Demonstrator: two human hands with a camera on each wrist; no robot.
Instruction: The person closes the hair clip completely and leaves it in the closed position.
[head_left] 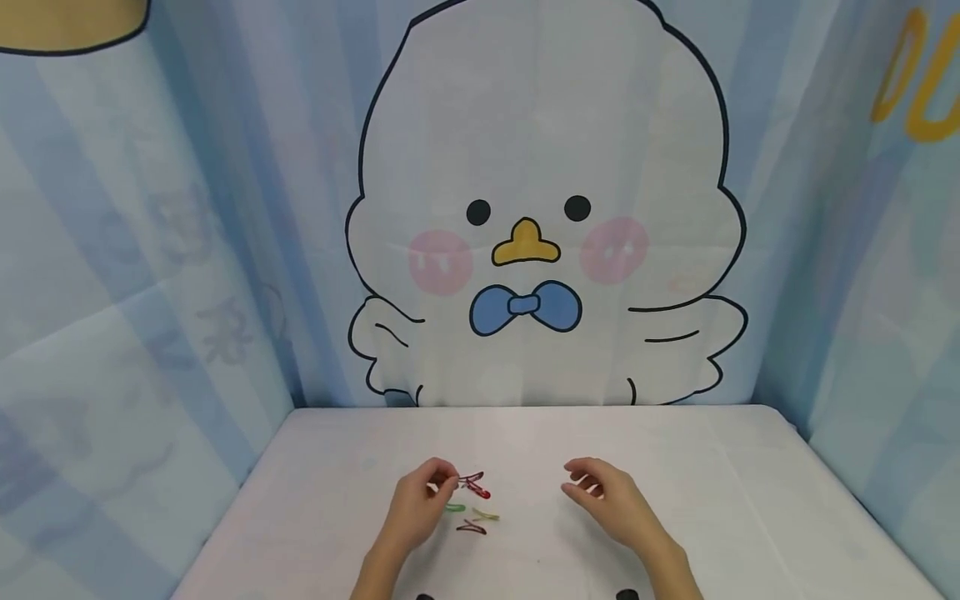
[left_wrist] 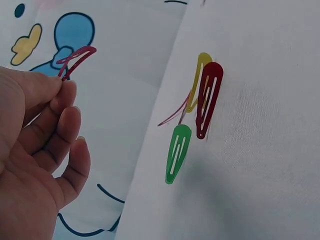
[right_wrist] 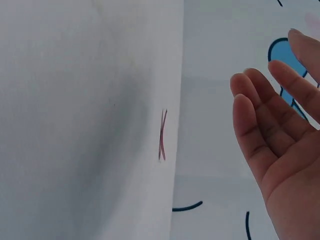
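My left hand (head_left: 422,507) pinches a red snap hair clip (left_wrist: 76,61) between thumb and forefinger, raised off the table. Below it on the white tabletop lie a green clip (left_wrist: 178,154), a yellow clip (left_wrist: 201,67) and a dark red clip (left_wrist: 211,100) that partly overlaps the yellow one in the left wrist view. Another reddish clip (left_wrist: 175,111), seen edge-on, lies behind these; in the right wrist view a thin reddish clip (right_wrist: 162,136) shows near the table's far edge. Off to the right, my right hand (head_left: 611,502) hovers with loosely bent fingers, holding nothing.
The white table (head_left: 750,483) reaches back to a light blue curtain (head_left: 315,167) printed with a large white cartoon bird (head_left: 540,125). More curtain (head_left: 112,333) hangs along both sides. Two dark spots (head_left: 627,594) show at the bottom edge of the head view.
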